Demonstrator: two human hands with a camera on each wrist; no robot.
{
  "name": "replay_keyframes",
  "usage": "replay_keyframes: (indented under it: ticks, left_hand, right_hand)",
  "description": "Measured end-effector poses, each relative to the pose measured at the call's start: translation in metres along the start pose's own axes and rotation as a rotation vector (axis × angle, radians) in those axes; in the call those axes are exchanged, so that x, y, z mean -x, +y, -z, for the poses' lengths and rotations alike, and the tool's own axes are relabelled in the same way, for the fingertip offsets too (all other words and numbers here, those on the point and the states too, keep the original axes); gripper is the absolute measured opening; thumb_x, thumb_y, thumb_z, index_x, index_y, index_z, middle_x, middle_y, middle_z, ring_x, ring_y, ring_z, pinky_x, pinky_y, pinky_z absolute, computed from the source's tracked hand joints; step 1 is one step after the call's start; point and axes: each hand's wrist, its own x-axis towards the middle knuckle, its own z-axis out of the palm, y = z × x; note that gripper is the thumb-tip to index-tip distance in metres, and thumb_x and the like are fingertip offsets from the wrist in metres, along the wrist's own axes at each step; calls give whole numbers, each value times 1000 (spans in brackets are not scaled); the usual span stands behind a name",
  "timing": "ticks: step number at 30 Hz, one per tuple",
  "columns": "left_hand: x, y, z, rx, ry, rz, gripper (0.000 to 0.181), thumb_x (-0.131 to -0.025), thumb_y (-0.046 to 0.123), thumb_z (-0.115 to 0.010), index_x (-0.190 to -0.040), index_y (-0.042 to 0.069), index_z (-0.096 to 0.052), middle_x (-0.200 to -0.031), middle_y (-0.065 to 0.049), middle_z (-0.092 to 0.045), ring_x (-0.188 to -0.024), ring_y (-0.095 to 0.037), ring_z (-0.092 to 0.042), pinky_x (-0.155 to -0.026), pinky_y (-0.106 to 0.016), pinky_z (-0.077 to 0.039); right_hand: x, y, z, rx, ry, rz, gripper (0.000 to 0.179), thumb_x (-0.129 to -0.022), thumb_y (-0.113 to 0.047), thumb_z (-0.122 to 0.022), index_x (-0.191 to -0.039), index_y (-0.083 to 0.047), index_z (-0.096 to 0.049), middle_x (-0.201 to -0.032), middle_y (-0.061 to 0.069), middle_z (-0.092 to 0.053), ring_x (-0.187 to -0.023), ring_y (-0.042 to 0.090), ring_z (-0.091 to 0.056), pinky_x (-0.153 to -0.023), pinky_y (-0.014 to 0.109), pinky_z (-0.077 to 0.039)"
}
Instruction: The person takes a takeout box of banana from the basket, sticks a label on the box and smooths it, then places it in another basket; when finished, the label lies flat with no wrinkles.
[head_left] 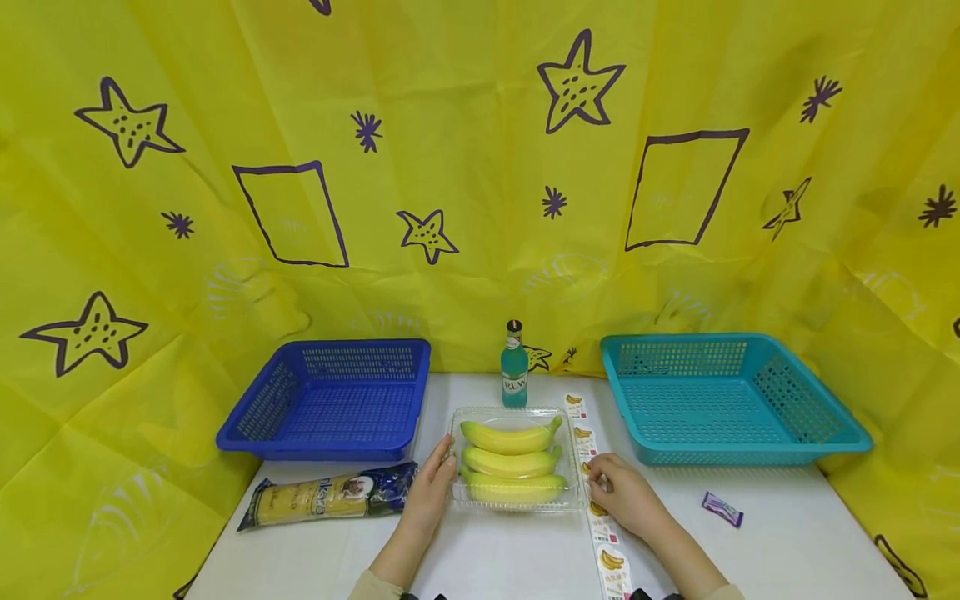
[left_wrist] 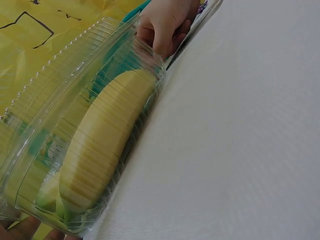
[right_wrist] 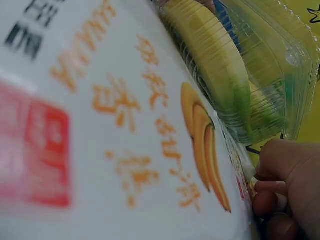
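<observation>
Left hand (head_left: 429, 486): fingers mostly straight and laid along the left wall of the clear plastic box (head_left: 517, 506), touching it without curling round it; in the left wrist view the fingertips show at the box's near end.
Right hand (head_left: 628, 500): fingers bent in, thumb and forefinger closed together, pinching the sticker strip (head_left: 604, 530) at its edge near the right side of the box.
Sticker strip: lies on the bench (head_left: 510, 554) along the right side of the box, running from near the bottle (head_left: 514, 375) toward the person; each sticker shows bananas, orange writing and a red square.
Box: sits on the bench between the two hands, in front of the bottle.
Bananas (head_left: 512, 463): three, lying crosswise one behind another inside the box, yellow with green ends.
Bottle: upright, teal, dark-capped, behind the box.
Pasta pack (head_left: 322, 498): lies on its side, its right end just beside the left hand.
Blue basket (head_left: 322, 455): behind the pasta pack, to the left.
Teal basket (head_left: 738, 456): to the right, beyond the right hand.
Purple packet (head_left: 723, 509): flat on the bench, in front of the teal basket, well apart from the right hand.
Yellow cloth (head_left: 465, 100): hangs behind everything, printed with starfish.
</observation>
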Motion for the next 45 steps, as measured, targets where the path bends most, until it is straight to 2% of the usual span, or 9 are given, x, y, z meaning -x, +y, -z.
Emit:
replay_keyframes:
  ticks: [3,10,18,21,24,26,30,37,45]
  left_hand:
    - [1,0,0,-2,1,-3,56,-103,36,-50,-153,13,-38,-159,-11,-36,-145,-37,-35,-119,-52,-29]
    - [-1,-1,1,-5,3,-2,56,-103,37,-50,-153,14,-38,-159,-10,-36,-145,-37,-36,-119,-52,-29]
    - [-2,-2,0,-26,1,-3,56,-103,39,-49,-153,16,-39,-159,-9,-37,-144,-35,-37,-119,-52,-30]
    - [-2,0,0,-21,-1,-3,55,-103,38,-49,-153,17,-39,-158,-9,-37,-144,-35,-37,-119,-52,-30]
    - [-2,1,0,-16,0,-4,55,-103,37,-49,-153,16,-39,-159,-9,-37,-144,-35,-37,-119,-52,-29]
    - [-2,1,0,-10,2,3,55,-103,37,-50,-152,17,-39,-159,-8,-37,-145,-35,-36,-120,-52,-29]
    - [-2,-1,0,0,-3,1,55,-103,36,-50,-153,15,-38,-159,-9,-36,-144,-36,-36,-119,-52,-30]
    - [-2,-3,0,2,-12,-4,57,-104,37,-49,-153,11,-38,-158,-12,-36,-143,-37,-37,-118,-52,-33]
    - [0,-2,0,15,-26,-7,58,-104,35,-49,-153,8,-36,-159,-15,-34,-142,-39,-38,-116,-52,-35]
  right_hand:
    - [-1,0,1,-5,-13,-8,20,-82,-6,-70,-75,-19,-56,-126,12,-65,-62,1,-44,-57,19,-42]
    - [-6,2,5,-18,-34,-37,12,-85,-5,-65,-84,-16,-59,-106,14,-73,-50,4,-41,-47,21,-37]
    - [-6,1,12,-2,0,-14,20,-87,-6,-65,-79,-18,-51,-118,18,-71,-52,7,-40,-49,22,-35]
    - [-7,0,14,12,-7,-9,20,-87,-8,-66,-79,-19,-53,-120,15,-71,-63,17,-59,-56,26,-43]
    - [-9,-3,17,50,-28,16,20,-88,-8,-67,-79,-21,-54,-117,11,-73,-91,31,-71,-71,36,-54]
    - [-10,-5,19,89,-48,49,18,-88,-8,-67,-81,-21,-57,-105,7,-76,-95,31,-71,-76,39,-55]
    - [-12,-7,23,167,-87,113,15,-87,-8,-69,-82,-19,-60,-92,3,-74,-79,21,-66,-71,37,-55]
    - [-13,-8,27,184,-149,205,17,-88,-8,-69,-81,-21,-61,-117,14,-72,-110,36,-67,-94,50,-54]
    - [-16,-14,30,194,-173,250,16,-89,-7,-67,-79,-19,-62,-118,17,-72,-110,39,-67,-90,49,-55]
